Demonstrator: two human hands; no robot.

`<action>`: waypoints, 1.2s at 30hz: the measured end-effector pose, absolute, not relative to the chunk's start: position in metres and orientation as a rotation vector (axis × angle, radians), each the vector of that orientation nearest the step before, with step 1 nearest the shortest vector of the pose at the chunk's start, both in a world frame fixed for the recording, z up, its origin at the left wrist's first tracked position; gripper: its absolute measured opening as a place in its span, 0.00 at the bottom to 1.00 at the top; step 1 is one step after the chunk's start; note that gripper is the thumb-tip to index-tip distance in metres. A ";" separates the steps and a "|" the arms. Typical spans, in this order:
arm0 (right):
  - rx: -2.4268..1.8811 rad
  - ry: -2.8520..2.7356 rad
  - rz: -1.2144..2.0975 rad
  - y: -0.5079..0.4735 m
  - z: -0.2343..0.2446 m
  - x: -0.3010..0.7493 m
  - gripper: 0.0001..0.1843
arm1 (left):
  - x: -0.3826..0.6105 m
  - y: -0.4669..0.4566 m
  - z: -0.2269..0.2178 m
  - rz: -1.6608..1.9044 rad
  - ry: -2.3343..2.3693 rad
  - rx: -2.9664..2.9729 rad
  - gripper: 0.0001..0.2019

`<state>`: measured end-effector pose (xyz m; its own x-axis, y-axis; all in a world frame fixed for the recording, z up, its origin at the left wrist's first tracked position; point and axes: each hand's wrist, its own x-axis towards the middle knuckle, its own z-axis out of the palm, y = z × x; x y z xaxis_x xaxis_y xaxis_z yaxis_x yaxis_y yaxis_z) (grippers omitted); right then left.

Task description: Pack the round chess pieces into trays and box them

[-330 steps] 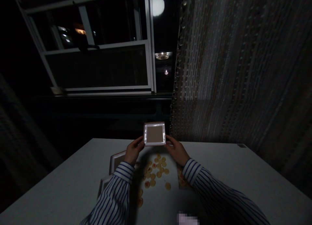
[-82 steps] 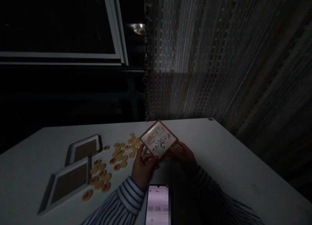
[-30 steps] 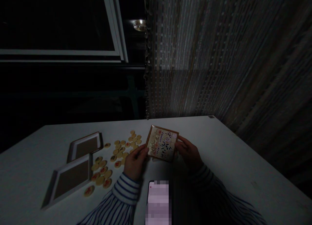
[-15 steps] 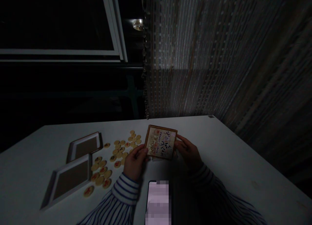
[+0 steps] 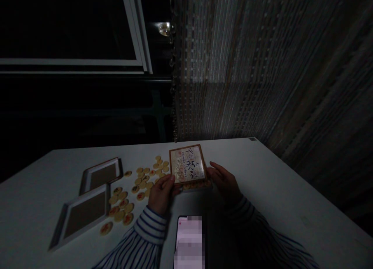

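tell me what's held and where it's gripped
Chinese chess lid, near left corner, by the left hand; whether the right hand grips it is unclear.

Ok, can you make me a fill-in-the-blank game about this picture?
1. The left hand grips a printed cover whose English words say "Chinese ____".
2. Left of the round pieces, the number of open trays lying side by side is ____.
3. The sleeves are pale with ____ stripes.
4. The top of the table is coloured ____.

Missing words: chess; two; blue; white.
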<state>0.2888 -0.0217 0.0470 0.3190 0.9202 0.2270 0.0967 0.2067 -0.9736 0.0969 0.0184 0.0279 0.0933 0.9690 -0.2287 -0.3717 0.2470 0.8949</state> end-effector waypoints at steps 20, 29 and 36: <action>-1.261 -1.084 0.820 -0.021 0.041 0.288 0.28 | 0.104 0.014 0.029 1.178 0.988 0.684 0.13; -1.185 -1.128 0.922 -0.021 0.042 0.285 0.26 | 0.105 0.013 0.026 1.160 0.961 0.691 0.15; -1.173 -1.035 0.993 -0.020 0.040 0.285 0.26 | 0.107 0.009 0.030 1.134 0.931 0.743 0.17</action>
<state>0.2851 -0.0204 0.0397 0.2339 0.9668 0.1025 -0.0632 0.1203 -0.9907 0.1071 0.0088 0.0301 0.1450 0.9624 -0.2299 -0.4130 0.2700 0.8698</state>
